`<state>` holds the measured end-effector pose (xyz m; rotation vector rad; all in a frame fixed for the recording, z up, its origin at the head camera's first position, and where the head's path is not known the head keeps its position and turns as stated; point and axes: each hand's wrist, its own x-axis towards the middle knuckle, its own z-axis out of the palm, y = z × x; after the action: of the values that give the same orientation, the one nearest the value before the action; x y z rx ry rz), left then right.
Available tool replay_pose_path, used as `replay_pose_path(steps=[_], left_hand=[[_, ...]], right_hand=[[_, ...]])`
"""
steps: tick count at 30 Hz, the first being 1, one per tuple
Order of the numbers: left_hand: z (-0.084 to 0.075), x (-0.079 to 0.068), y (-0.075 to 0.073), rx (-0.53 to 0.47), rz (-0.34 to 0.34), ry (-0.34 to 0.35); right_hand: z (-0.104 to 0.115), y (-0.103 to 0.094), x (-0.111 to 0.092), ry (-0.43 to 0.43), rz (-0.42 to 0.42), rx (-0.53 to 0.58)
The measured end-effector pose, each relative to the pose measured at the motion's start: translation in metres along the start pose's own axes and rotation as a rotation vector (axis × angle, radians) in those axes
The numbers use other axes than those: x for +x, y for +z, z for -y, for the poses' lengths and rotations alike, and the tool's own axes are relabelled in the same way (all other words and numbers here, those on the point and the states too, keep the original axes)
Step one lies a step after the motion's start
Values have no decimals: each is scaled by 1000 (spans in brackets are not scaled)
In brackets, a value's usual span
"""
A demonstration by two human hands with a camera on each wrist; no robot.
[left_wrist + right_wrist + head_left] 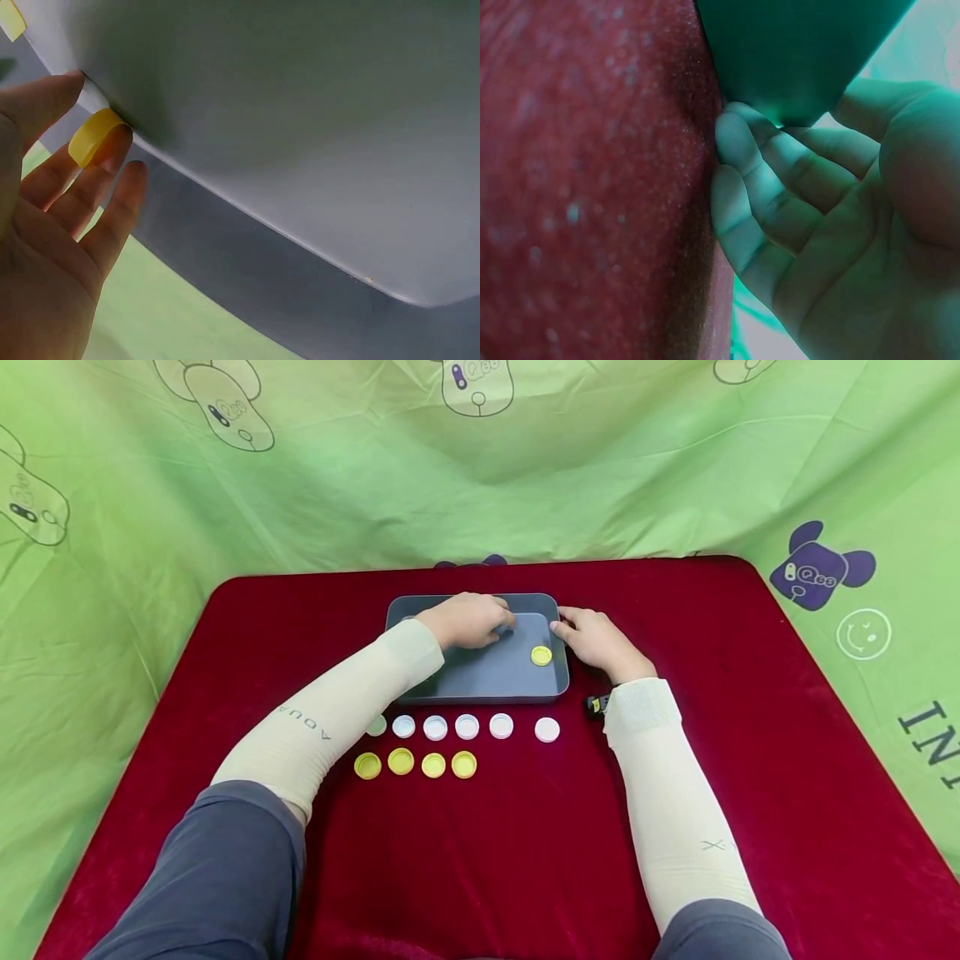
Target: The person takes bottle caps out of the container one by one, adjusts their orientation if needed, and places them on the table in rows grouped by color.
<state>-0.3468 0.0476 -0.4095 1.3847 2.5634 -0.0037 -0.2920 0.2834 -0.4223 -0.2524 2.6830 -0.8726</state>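
Note:
A grey tray (pixel 480 699) stands on the table. My left hand (pixel 471 621) reaches into it from above. In the left wrist view its curled fingers and thumb surround a yellow bottle cap (pixel 96 139), tilted against the fingertips; in the head view the hand hides this cap. Another yellow bottle cap (pixel 541 656) lies in the tray's right part. My right hand (pixel 597 639) grips the tray's right side, thumb at the rim and fingers outside. The right wrist view has those fingers low by the table cloth, against the tray's wall (pixel 787 60).
In front of the tray runs a row of white caps (pixel 467 727), the rightmost set apart. Nearer to me is a row of yellow caps (pixel 432 766). Dark red cloth (pixel 525 860) covers the table, and a green printed curtain (pixel 480 493) hangs behind.

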Motion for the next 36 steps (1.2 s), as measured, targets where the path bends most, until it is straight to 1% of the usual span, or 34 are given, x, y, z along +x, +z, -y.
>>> replay_pose_path(steps=[10, 14, 20, 23, 30, 36], left_hand=[[-2, -2, -1, -13, -32, 41], [-2, 0, -1, -8, -44, 21], [-1, 1, 1, 14, -25, -19], [1, 0, 2, 13, -32, -28], [4, -3, 1, 0, -63, -27], [3, -6, 0, 23, -77, -20]], right_hand=[[-1, 1, 1, -9, -7, -4], [-2, 1, 2, -14, -5, 9], [-2, 2, 2, -20, -8, 13], [-1, 2, 3, -17, -11, 12], [0, 2, 2, -21, -18, -3], [-2, 2, 2, -15, -10, 10]])
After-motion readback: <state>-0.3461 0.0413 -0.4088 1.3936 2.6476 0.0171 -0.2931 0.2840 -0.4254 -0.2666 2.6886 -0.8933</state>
